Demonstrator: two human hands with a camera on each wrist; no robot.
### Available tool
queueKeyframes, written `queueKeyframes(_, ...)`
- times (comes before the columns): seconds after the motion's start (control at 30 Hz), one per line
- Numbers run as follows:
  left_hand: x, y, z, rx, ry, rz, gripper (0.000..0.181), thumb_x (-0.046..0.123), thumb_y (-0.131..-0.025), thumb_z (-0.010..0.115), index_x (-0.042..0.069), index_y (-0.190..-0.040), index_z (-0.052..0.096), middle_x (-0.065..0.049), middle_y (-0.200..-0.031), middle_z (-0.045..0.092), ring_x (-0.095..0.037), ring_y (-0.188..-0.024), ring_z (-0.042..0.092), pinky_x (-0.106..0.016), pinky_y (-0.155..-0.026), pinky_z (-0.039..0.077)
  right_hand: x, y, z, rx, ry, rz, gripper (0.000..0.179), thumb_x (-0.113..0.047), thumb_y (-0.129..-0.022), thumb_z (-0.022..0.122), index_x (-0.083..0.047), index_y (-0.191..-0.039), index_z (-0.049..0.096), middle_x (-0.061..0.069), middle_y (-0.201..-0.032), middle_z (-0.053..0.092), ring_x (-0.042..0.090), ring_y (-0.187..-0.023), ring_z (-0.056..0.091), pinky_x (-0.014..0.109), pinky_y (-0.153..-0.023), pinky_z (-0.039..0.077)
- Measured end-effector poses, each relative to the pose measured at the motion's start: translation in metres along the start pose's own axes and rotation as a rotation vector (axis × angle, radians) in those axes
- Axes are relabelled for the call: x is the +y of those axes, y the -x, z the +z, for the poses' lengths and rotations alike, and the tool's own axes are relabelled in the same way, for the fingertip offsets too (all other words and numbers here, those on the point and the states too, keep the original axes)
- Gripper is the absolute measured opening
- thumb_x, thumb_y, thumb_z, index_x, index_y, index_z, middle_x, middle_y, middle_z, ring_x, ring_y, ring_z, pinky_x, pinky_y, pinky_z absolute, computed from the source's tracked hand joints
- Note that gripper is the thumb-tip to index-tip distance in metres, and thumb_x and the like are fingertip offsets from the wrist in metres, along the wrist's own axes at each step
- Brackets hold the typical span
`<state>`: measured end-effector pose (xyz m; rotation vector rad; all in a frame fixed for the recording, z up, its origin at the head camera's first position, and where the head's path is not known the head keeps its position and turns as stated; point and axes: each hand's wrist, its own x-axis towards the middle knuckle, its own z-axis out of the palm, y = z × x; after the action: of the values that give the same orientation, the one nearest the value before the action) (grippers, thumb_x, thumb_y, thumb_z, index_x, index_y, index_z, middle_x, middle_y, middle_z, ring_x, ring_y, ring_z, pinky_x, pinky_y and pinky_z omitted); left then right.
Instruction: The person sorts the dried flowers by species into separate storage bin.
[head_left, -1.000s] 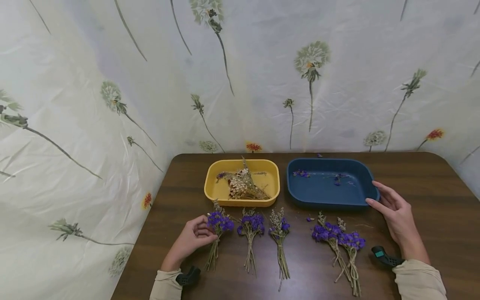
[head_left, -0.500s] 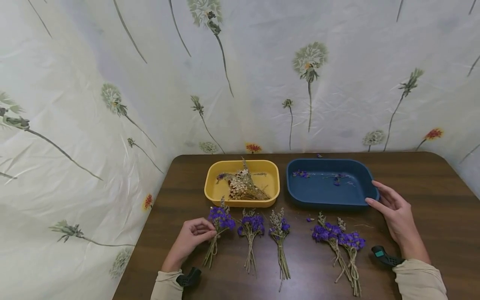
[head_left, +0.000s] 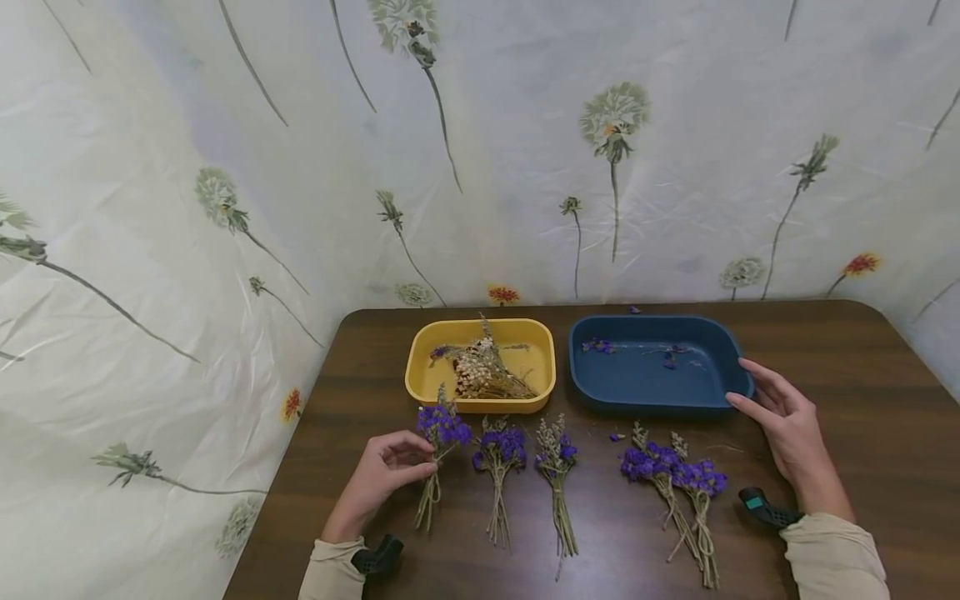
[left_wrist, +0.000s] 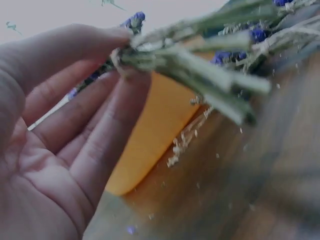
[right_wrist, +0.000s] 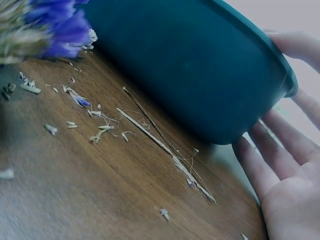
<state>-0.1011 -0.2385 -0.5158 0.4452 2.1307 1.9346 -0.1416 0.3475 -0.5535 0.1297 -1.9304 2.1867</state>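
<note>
In the head view my left hand (head_left: 382,475) pinches a small bunch of dried purple flowers (head_left: 444,427) between thumb and fingertips. The left wrist view shows its cut stems (left_wrist: 215,75) pointing away from the palm, with twine at the pinch. My right hand (head_left: 787,429) holds the right end of a blue tray (head_left: 637,387). The right wrist view has the thumb at the rim and other fingers against the outer wall (right_wrist: 185,65). Two more purple bunches, a left one (head_left: 501,450) and a right one (head_left: 557,458), lie beside the held bunch.
A yellow tray (head_left: 480,406) holds a bunch of pale dried flowers (head_left: 480,375). Two tied purple bunches (head_left: 660,462) lie before the blue tray, which contains loose purple bits (head_left: 600,346). Stem scraps (right_wrist: 150,135) litter the brown table (head_left: 600,533). A flower-patterned sheet (head_left: 487,167) hangs behind.
The held purple bunch has risen slightly toward the yellow tray, and its stems have swung left and then back. My right hand stays on the blue tray. The head view has shifted slightly.
</note>
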Motion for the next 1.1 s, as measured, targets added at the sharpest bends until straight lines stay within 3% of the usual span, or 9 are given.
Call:
queueKeyframes(0.27,0.019,-0.013,0.008,-0.095,-0.088,0.049,0.027,0.007,-0.091,0.078,-0.004,-0.114,0.071,-0.025,-0.108,0.073,-0.012,-0.097,0.075,-0.03,-0.084,0.062,-0.002,-0.001,0.0,-0.003,0.018,-0.012,0.06,0.009,-0.096,0.064,0.002,-0.153,0.045,-0.006,-0.151,0.052,-0.005,-0.133,0.051,0.004,-0.096,0.047)
queueKeyframes(0.53,0.034,-0.038,0.024,-0.16,-0.092,0.066,0.025,0.009,-0.091,0.079,0.003,-0.114,0.072,-0.007,-0.105,0.074,-0.014,-0.095,0.074,-0.032,-0.084,0.062,0.0,0.0,-0.002,0.0,0.028,0.002,0.061,0.008,-0.097,0.064,0.0,-0.154,0.045,-0.008,-0.15,0.051,-0.008,-0.129,0.053,0.004,-0.094,0.048)
queueKeyframes(0.83,0.048,-0.068,0.049,-0.177,-0.164,0.021,0.023,0.014,-0.091,0.08,0.01,-0.113,0.074,-0.015,-0.106,0.074,-0.021,-0.093,0.073,-0.031,-0.081,0.061,0.001,0.002,0.0,0.006,0.032,0.011,0.061,0.006,-0.097,0.065,-0.001,-0.154,0.045,-0.008,-0.151,0.052,-0.008,-0.131,0.051,0.003,-0.096,0.046)
queueKeyframes(1.1,0.061,-0.1,0.073,-0.214,-0.204,0.052,0.022,0.013,-0.093,0.078,0.01,-0.114,0.074,-0.013,-0.111,0.073,-0.023,-0.097,0.071,-0.029,-0.083,0.06,0.001,0.001,-0.001,-0.003,0.025,0.006,0.062,0.007,-0.097,0.064,0.0,-0.155,0.044,-0.007,-0.153,0.05,-0.008,-0.133,0.051,0.004,-0.096,0.047)
